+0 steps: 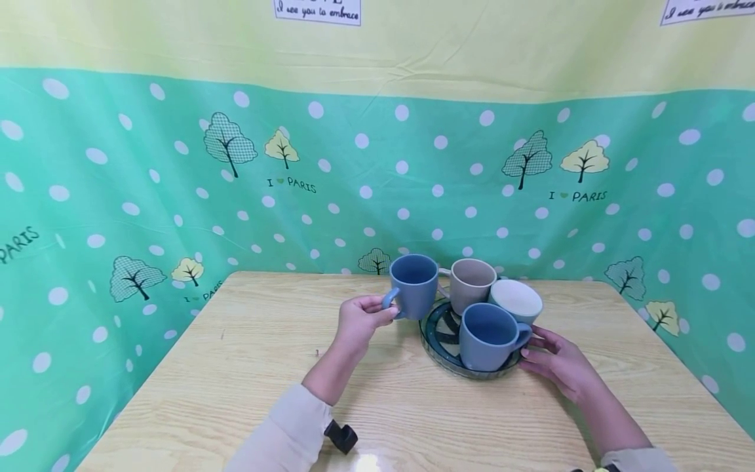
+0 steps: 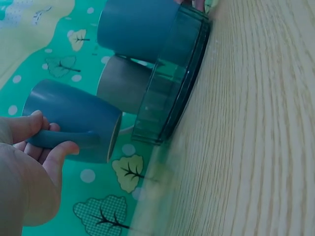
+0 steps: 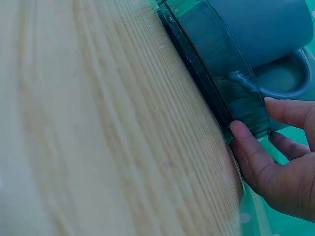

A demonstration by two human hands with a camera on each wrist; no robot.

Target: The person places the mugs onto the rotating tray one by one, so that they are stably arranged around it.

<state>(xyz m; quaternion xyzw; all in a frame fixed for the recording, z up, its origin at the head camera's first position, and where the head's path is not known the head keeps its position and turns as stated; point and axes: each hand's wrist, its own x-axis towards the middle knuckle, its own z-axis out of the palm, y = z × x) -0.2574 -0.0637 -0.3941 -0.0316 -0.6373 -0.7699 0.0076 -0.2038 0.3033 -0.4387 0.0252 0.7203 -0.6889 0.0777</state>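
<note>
My left hand grips the handle of a blue mug and holds it upright just left of a round dark green glass tray. In the left wrist view the blue mug hangs a little off the wooden table, with my left hand's fingers curled round its handle. On the tray stand a beige mug, a white mug and a second blue mug. My right hand holds the tray's right rim, its thumb against the tray wall.
The light wooden table is walled on three sides by a green polka-dot cloth with tree prints. A small black clip sits at my left sleeve near the front edge.
</note>
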